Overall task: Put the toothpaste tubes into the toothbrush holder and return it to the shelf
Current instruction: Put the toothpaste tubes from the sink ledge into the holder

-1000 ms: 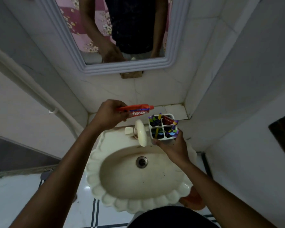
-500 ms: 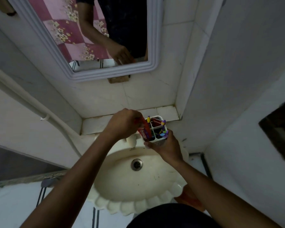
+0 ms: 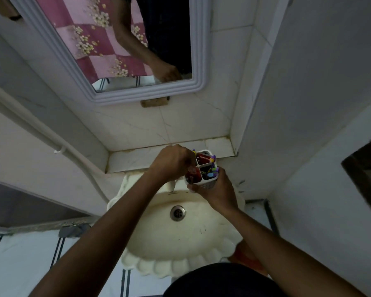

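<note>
Right hand wrapped around the near and right side of the white toothbrush holder, fingers closed on its wall, holding it above the far rim of the sink. Left hand curled over the holder's left compartments, fingertips pinched on the red toothpaste tube standing in the near-left compartment. Second red tube upright in the far-left compartment. Purple and yellow toothbrushes bunched in the right compartments. Tiled shelf just beyond the holder, bare to the left, its right end stopped by the corner wall. Little room to the right of the holder; open space over the basin on the near side. Mirror well above the shelf on the far wall. White pipe running down the left wall.
</note>
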The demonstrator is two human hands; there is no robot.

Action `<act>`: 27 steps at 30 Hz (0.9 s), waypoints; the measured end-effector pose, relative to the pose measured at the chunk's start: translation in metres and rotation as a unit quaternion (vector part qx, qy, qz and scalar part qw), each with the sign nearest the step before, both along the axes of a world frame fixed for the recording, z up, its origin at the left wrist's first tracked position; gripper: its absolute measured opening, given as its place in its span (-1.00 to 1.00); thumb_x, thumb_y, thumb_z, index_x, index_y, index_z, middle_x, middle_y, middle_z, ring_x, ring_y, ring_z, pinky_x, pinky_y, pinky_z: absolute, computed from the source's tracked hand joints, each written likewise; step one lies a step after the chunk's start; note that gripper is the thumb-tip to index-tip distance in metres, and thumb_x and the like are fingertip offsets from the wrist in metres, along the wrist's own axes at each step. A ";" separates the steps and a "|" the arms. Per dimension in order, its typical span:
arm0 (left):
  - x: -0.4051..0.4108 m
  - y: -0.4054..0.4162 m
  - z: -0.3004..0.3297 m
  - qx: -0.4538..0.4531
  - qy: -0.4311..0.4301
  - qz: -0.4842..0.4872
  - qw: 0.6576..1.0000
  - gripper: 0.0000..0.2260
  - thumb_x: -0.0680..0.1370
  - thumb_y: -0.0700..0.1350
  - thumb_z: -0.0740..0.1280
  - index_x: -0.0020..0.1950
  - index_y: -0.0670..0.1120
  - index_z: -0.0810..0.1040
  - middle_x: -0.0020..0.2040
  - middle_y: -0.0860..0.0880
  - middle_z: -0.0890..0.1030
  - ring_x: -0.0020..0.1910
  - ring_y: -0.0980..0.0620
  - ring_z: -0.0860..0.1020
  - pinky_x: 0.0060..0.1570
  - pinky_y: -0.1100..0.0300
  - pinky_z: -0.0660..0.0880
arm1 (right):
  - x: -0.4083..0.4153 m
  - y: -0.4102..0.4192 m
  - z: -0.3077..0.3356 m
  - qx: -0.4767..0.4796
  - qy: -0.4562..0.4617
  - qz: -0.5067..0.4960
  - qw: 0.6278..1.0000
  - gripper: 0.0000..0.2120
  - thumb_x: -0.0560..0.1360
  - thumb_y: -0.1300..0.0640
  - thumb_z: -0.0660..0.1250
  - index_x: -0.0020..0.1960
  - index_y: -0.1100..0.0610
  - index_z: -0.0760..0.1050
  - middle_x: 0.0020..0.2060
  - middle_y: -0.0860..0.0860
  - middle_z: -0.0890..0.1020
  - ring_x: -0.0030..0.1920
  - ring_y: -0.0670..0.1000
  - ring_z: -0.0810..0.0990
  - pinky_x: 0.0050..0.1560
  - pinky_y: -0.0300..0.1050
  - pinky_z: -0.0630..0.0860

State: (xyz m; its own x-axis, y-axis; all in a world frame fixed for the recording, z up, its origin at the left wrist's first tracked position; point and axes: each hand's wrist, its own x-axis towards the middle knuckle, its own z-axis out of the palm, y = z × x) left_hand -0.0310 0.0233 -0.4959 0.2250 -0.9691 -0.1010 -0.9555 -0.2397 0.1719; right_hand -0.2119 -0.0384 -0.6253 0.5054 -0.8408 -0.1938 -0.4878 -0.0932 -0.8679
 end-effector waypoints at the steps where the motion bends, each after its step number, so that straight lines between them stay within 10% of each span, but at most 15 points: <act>1: 0.003 -0.003 0.003 0.000 -0.008 -0.008 1.000 -0.76 0.57 -0.19 0.42 0.14 0.06 0.77 0.00 0.02 0.78 -0.01 -0.04 0.71 -0.14 0.10 0.58 | 0.000 0.000 0.000 0.002 0.000 0.001 1.000 0.13 0.07 -0.58 0.66 0.48 -0.13 0.39 0.29 -0.15 0.65 0.20 -0.09 0.68 0.16 0.00 0.72; 27: 0.002 -0.022 -0.015 0.152 -0.059 -0.031 0.986 -0.86 0.59 -0.08 0.45 0.09 -0.07 0.75 -0.08 -0.09 0.64 -0.12 -0.09 0.65 -0.18 0.07 0.53 | 0.005 0.000 -0.006 0.001 0.006 -0.006 1.000 0.18 0.05 -0.61 0.65 0.51 -0.15 0.35 0.32 -0.16 0.61 0.25 -0.07 0.66 0.19 0.07 0.71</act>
State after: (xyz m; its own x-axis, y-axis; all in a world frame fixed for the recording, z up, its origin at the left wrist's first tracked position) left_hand -0.0294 0.0014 -0.5109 0.1940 -0.9103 -0.3657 -0.9789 -0.2038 -0.0120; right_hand -0.2071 -0.0382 -0.6311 0.4923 -0.8465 -0.2026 -0.5000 -0.0844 -0.8619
